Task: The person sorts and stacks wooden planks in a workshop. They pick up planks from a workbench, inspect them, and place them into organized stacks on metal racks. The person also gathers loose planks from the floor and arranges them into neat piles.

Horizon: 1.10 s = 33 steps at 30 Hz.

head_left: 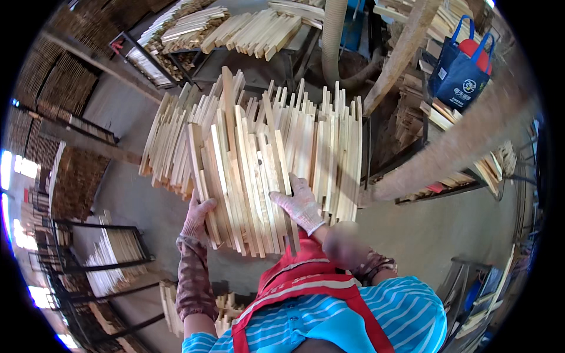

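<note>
A wide bundle of pale wooden strips (235,176) lies between my two gloved hands, its uneven ends toward me. My left hand (198,216) presses the bundle's left side, thumb on top, fingers partly hidden under it. On the right side my right hand (299,205) grips the bundle with thumb spread across the strips; its other fingers lie along the outer edge. Behind and to both sides are more strips in a stack (335,147), which the bundle overlaps. Whether the bundle still rests on that stack is hidden.
Racks of strips (253,32) stand at the far side. A thick pipe (453,147) slants in from the right, and another pipe (333,35) rises at the back. A blue bag (462,70) sits on wood at the far right. Metal racks (106,265) stand on the left.
</note>
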Each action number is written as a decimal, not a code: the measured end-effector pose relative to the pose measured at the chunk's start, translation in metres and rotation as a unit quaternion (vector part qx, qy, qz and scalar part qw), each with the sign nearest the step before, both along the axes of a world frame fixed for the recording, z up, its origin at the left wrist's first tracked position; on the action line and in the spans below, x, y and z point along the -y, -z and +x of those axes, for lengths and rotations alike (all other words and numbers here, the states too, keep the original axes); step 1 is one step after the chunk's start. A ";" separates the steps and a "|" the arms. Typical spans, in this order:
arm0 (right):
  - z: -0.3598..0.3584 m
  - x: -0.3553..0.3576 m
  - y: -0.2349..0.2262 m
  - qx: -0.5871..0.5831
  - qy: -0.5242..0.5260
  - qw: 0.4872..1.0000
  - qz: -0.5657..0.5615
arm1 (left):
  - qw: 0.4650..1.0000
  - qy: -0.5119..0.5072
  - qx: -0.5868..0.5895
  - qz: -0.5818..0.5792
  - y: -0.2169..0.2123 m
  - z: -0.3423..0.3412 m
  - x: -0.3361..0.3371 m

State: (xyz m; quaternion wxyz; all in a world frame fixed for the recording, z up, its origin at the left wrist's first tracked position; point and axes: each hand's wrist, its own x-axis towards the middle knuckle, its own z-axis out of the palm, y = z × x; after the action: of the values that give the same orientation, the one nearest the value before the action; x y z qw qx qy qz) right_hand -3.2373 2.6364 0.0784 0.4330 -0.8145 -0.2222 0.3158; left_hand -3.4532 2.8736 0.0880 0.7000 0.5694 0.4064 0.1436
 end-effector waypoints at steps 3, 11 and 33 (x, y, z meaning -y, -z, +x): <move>0.036 -0.057 0.020 -0.020 0.007 1.000 -0.016 | 0.991 0.037 -0.125 0.016 0.034 0.042 -0.087; 0.074 -0.102 0.080 -0.013 -0.034 0.982 -0.186 | 0.887 0.241 -0.373 0.128 0.110 0.103 -0.179; -0.003 -0.111 0.050 0.199 0.090 0.950 -0.223 | 0.777 0.313 -0.362 0.409 0.081 0.406 -0.211</move>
State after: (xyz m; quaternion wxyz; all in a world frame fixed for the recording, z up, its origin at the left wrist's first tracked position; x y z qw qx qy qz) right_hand -3.2404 2.7477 0.0279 0.2138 -0.9532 -0.1539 0.1483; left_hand -3.0469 3.0844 0.0074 0.2093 0.9077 0.3326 -0.1470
